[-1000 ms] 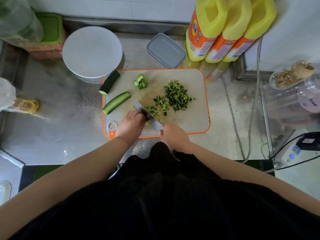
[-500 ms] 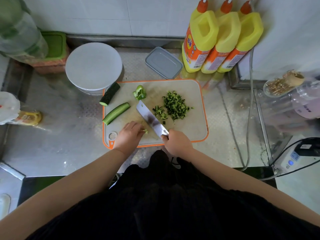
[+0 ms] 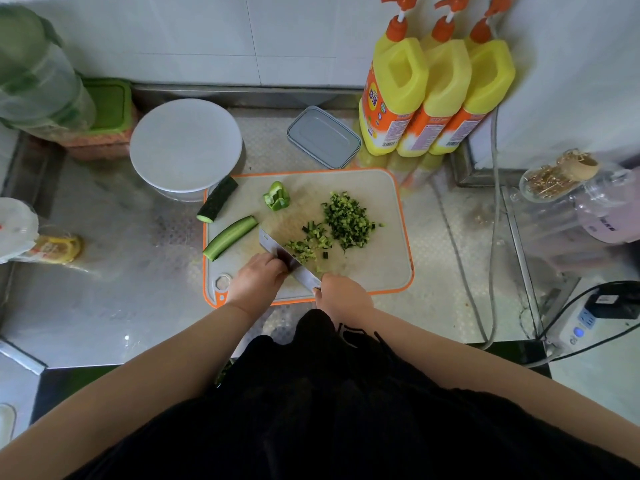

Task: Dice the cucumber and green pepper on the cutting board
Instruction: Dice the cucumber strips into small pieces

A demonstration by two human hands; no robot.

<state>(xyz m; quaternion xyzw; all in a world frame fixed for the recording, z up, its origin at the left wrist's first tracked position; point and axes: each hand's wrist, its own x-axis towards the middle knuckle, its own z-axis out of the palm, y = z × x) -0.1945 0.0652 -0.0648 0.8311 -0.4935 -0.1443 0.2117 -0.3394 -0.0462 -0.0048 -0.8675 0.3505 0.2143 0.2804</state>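
now both hands (image 3: 258, 277) at knife (image 3: 289, 259) on cutting board (image 3: 377, 271)

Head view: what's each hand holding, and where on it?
Right hand grips the steel cleaver by its handle, hidden in the fist. Left hand, fingers curled, sits against the blade's side; whether it pins any cucumber cannot be told.

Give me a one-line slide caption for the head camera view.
Right hand chops cucumber with a knife on the cutting board, left hand steadying.
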